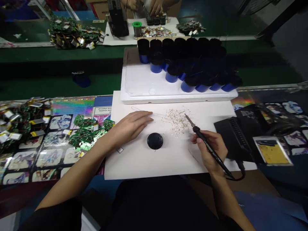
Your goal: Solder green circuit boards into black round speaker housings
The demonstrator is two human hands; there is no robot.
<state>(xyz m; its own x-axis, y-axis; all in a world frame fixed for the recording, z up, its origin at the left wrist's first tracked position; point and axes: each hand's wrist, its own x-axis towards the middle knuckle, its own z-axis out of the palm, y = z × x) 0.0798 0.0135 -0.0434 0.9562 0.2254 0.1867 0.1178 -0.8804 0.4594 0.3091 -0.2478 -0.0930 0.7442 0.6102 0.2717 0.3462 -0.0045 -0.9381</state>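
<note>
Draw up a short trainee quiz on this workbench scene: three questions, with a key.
1. What does the right hand hold?
A) a slim black soldering iron
B) a green-topped solder spool
C) a green circuit board

2. True or false: the round black disc lies on the white sheet, between the right hand and the left hand.

3. Which hand is nearer the heap of green circuit boards with silver pouch cells?

Key: 1 A; 2 true; 3 left.
</note>
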